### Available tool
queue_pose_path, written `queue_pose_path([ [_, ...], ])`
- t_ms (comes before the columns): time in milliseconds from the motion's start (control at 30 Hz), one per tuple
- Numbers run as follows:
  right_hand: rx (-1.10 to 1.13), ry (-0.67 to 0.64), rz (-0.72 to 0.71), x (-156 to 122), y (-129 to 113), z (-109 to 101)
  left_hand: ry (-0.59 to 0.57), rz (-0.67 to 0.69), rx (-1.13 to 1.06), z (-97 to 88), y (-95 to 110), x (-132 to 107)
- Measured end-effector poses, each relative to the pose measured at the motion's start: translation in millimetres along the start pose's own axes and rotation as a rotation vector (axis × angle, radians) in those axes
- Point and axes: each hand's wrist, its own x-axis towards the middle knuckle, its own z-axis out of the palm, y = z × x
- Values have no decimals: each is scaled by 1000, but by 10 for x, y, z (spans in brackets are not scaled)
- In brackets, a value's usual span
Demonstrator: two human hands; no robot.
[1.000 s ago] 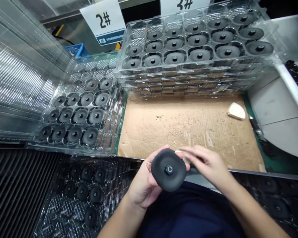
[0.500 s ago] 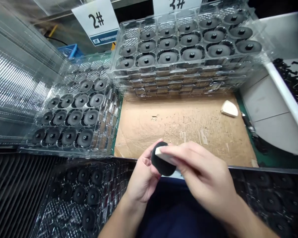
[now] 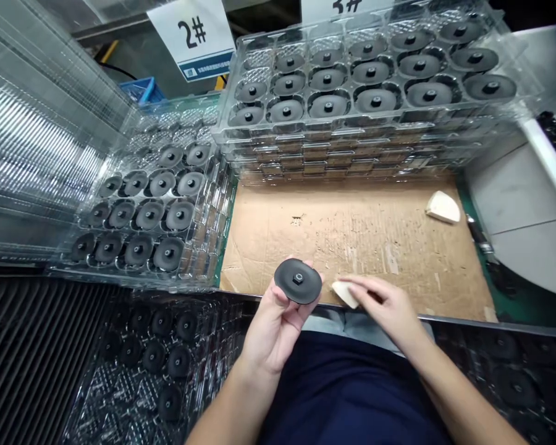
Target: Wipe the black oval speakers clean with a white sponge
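From the head camera, I see my left hand [image 3: 274, 337] half open, palm up, holding a flat round black disc [image 3: 298, 281] with a central stud against its fingers. My right hand [image 3: 384, 307] pinches a cream wedge-shaped pad [image 3: 345, 294] just beside the disc, over a brown cardboard sheet [image 3: 352, 247]. A second cream wedge-shaped pad [image 3: 442, 207] lies well apart on the cardboard, below stacked clear plastic trays [image 3: 352, 133] of matching discs.

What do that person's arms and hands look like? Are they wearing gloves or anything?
The left hand and right hand are bare, with no gloves, and no ring or watch shows. The left forearm and right forearm are bare too, with no sleeves. Below them is a dark navy garment, with pale grey cloth just above it.
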Motion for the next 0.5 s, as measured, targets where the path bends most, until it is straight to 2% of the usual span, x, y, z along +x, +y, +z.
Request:
queue_pose_path([
  [67, -47, 19, 3, -51, 56, -8, -14, -13, -4, 31, 12, -7],
  [100, -62, 27, 4, -63, -5, -22, -21, -14, 1, 57, 11, -12],
  [200, -68, 110, -76, -44, -461, -51, -30, 4, 32, 146, -14, -36],
  [267, -62, 168, -289, -29, -819, -30, -35, 23, 65, 188, -31, -68],
  [300, -71, 145, -422, -31, -962, -12, -32, 29, 85, 197, -37, -88],
  [367, -56, 42, -541, -49, -1135, 16, -12, 46, 121, 190, -48, -132],
  [467, -42, -188, -489, -54, -1177, 5, -32, -3, 142, 157, -77, -176],
  [500, -68, -209, -474, -44, -1171, -3, -51, -34, 153, 155, -87, -180],
])
